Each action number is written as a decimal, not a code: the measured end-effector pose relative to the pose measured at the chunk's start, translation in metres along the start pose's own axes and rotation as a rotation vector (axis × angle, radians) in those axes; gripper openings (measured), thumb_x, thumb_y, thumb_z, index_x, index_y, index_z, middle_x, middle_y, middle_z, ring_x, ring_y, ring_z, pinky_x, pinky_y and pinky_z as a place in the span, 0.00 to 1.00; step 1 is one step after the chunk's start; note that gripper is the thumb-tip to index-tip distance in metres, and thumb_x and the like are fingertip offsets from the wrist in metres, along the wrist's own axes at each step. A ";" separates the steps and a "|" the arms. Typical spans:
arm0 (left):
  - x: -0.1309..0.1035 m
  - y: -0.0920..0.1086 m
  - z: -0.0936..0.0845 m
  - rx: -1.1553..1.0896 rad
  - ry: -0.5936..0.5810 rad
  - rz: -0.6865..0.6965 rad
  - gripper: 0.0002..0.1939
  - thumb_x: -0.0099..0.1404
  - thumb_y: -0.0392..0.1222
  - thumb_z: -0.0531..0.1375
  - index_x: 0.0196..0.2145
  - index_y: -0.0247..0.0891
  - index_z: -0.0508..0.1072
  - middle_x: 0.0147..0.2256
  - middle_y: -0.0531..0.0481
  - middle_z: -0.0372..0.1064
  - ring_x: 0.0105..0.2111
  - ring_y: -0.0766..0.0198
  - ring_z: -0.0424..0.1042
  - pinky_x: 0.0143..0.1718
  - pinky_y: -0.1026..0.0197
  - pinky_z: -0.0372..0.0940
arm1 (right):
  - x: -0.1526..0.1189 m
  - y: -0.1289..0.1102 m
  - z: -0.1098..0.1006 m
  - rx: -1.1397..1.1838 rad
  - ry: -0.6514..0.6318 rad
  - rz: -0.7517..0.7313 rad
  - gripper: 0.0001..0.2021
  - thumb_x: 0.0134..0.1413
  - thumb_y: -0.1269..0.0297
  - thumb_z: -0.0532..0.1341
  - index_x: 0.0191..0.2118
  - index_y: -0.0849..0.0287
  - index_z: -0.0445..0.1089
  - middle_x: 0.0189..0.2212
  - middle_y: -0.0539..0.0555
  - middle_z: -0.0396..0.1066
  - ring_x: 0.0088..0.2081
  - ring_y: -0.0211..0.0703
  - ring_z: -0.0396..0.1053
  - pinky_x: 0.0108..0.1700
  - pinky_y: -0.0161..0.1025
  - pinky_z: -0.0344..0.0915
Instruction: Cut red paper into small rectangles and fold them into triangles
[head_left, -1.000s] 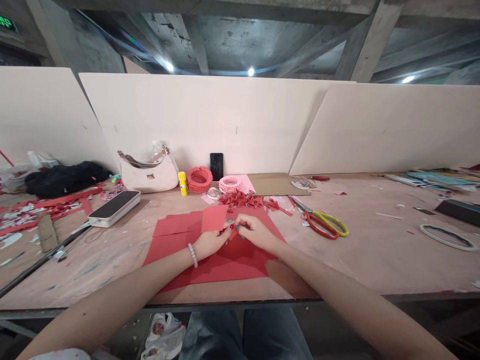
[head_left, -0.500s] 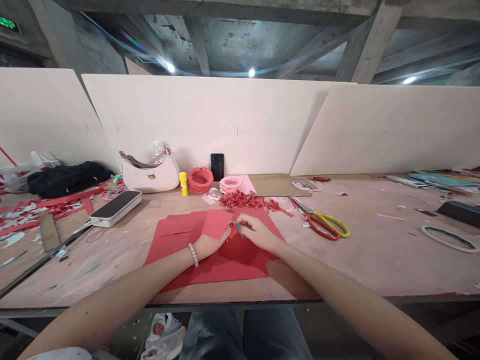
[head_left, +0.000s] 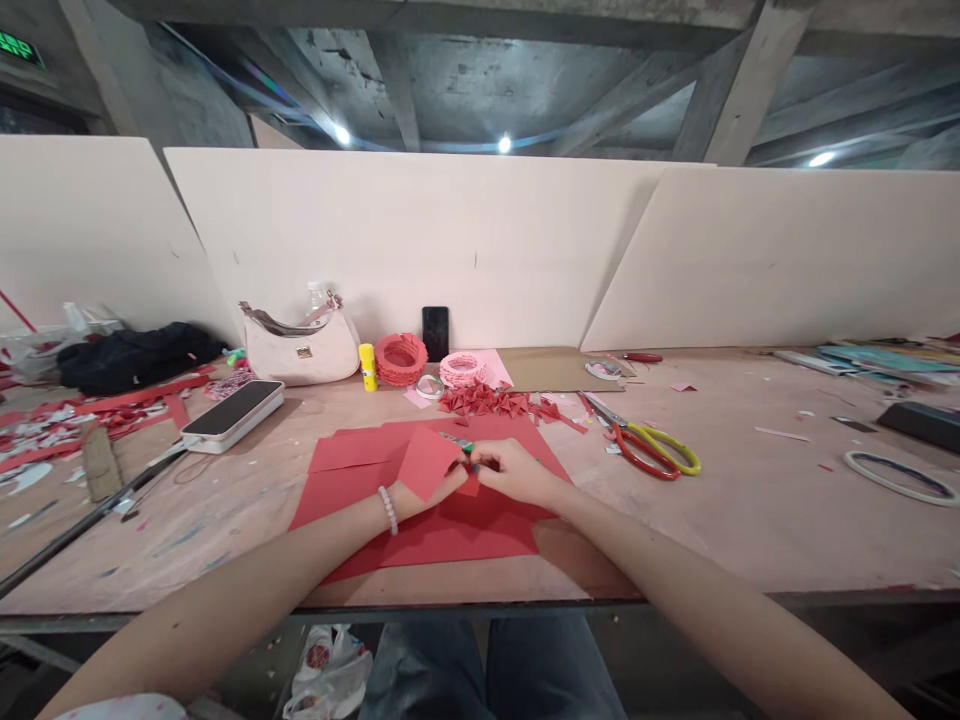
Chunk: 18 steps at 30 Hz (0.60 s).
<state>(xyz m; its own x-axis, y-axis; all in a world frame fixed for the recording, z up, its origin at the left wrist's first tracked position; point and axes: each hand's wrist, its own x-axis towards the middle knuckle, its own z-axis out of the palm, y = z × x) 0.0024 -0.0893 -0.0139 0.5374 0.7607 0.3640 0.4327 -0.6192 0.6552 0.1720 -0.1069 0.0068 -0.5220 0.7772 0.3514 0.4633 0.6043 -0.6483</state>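
Note:
My left hand [head_left: 420, 498], a beaded bracelet at its wrist, grips a piece of red paper [head_left: 429, 463] that is held tilted above the stacked red sheets [head_left: 480, 535]. Close against it, my right hand [head_left: 517, 470] is closed with its fingers bent. A small green-handled tool with a thin metal blade [head_left: 457, 442] sticks out from its fingertips toward the paper; its exact kind is too small to make out. A small red paper piece [head_left: 469, 486] shows beneath the fingers. Folded red paper pieces [head_left: 495, 402] lie in a heap just beyond the sheets.
Large scissors [head_left: 652, 448] with red and yellow handles lie to the right. Behind are a glue stick [head_left: 367, 367], red paper ring [head_left: 400, 360], pink paper ring [head_left: 462, 370], phone [head_left: 435, 334] and handbag [head_left: 304, 348]. A white power bank [head_left: 234, 418] and paper scraps [head_left: 82, 425] lie left.
The red paper in my left hand has turned and dropped slightly. The green-handled tool's blade now shows beside it. My right-hand fingers have curled in more.

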 end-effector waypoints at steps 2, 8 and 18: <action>-0.001 -0.001 -0.002 -0.059 -0.028 0.006 0.09 0.57 0.33 0.48 0.25 0.36 0.66 0.19 0.55 0.62 0.22 0.67 0.63 0.27 0.65 0.59 | 0.000 0.001 -0.002 0.002 0.014 0.013 0.05 0.40 0.75 0.50 0.21 0.59 0.57 0.18 0.44 0.54 0.22 0.33 0.51 0.24 0.31 0.46; -0.002 -0.005 -0.003 -0.199 -0.063 0.010 0.12 0.60 0.36 0.47 0.25 0.35 0.67 0.17 0.55 0.63 0.22 0.68 0.65 0.30 0.65 0.61 | 0.000 0.004 -0.006 0.031 0.028 0.040 0.05 0.42 0.74 0.49 0.22 0.60 0.57 0.19 0.45 0.54 0.23 0.33 0.52 0.25 0.31 0.48; 0.001 -0.002 0.002 -0.302 -0.088 -0.057 0.07 0.54 0.33 0.52 0.31 0.34 0.67 0.18 0.57 0.63 0.18 0.69 0.64 0.23 0.67 0.59 | 0.000 0.006 -0.004 0.065 -0.019 0.031 0.06 0.47 0.73 0.48 0.26 0.60 0.61 0.21 0.46 0.58 0.23 0.33 0.55 0.26 0.31 0.52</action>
<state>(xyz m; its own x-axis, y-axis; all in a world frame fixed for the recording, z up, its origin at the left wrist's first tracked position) 0.0032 -0.0881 -0.0161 0.5849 0.7647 0.2704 0.2370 -0.4799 0.8447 0.1778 -0.1026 0.0059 -0.5220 0.7913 0.3183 0.4319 0.5670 -0.7014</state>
